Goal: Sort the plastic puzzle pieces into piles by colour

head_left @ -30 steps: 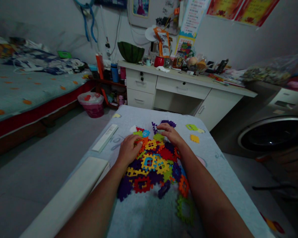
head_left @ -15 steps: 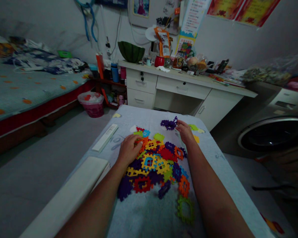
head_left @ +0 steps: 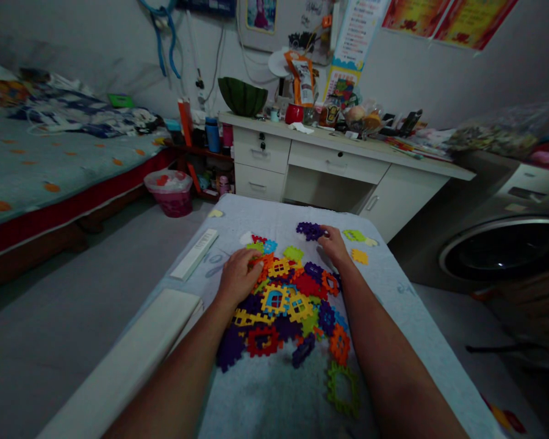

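Observation:
A heap of colourful plastic interlocking building pieces (head_left: 297, 305) lies on the cloth-covered table. My left hand (head_left: 239, 275) rests at the heap's left edge, thumb apart from the fingers, touching orange pieces (head_left: 266, 263); its fingertips are partly hidden. Beyond the heap, my right hand (head_left: 335, 246) has its fingertips closed at the right end of some purple building pieces (head_left: 308, 230), which lie low at the table's far side. A yellow window piece (head_left: 298, 306) shows near the heap's middle. Closer to me lies a green frame piece (head_left: 342, 390).
A narrow white box (head_left: 194, 255) and a longer white slab (head_left: 132, 366) lie along the table's left side. A green piece (head_left: 354, 235) and a yellow piece (head_left: 359, 256) sit right of my right hand. Beyond stands a white desk (head_left: 260, 149), with a washing machine (head_left: 494, 213) at right.
My right hand has moved slightly left and down; the purple piece that stood raised at its fingertips is now lower, among the other purple. My left hand has stayed in place.

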### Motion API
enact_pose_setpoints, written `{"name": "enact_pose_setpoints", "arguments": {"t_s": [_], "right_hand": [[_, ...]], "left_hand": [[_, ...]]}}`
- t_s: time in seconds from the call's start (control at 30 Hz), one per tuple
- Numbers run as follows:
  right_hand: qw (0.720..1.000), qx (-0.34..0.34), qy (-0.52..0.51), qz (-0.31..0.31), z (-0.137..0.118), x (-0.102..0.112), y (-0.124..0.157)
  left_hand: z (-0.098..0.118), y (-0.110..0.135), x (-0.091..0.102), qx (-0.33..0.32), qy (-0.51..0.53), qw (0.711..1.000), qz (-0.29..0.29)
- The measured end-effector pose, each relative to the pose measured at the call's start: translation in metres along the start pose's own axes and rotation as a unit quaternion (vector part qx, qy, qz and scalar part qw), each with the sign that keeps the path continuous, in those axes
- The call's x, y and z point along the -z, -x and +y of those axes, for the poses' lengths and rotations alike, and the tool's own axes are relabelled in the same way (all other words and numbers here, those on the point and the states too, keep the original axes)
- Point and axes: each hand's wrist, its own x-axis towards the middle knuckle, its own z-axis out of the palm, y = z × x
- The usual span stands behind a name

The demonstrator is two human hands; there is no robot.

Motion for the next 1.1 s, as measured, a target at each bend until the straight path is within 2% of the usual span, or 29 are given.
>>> {"name": "enact_pose_setpoints", "arguments": {"t_s": [0.1, 0.23, 0.4, 0.63, 0.73, 0.93, 1.0, 1.1], "right_hand": [[0.998, 0.020, 0.064, 0.007, -0.002, -0.002, 0.003], [0.994, 0.046, 0.095, -0.023, -0.005, -0.007, 0.006], [0.991, 0.079, 0.072, -0.086, -0.010, -0.013, 0.008], [0.982, 0.124, 0.006, -0.142, -0.012, -0.014, 0.006], [0.985, 0.121, 0.017, -0.124, -0.012, -0.013, 0.007], [0.981, 0.160, 0.109, -0.023, -0.011, -0.013, 0.010], [0.977, 0.159, 0.142, -0.019, -0.009, -0.015, 0.012], [0.973, 0.144, 0.177, -0.045, -0.006, -0.021, 0.014]], "left_hand": [[-0.001, 0.000, -0.001, 0.001, -0.001, 1.000, 0.001], [-0.001, 0.001, -0.001, -0.002, -0.002, 1.000, 0.003], [0.001, 0.000, 0.001, 0.002, -0.003, 1.000, 0.001], [0.002, 0.000, 0.001, -0.003, -0.003, 1.000, -0.001], [0.001, 0.000, 0.001, -0.009, -0.005, 1.000, -0.002], [-0.002, 0.001, -0.001, -0.009, -0.006, 1.000, 0.003], [-0.003, 0.001, -0.001, -0.008, -0.006, 1.000, 0.003], [-0.003, 0.001, -0.001, -0.008, -0.006, 1.000, 0.003]]}}
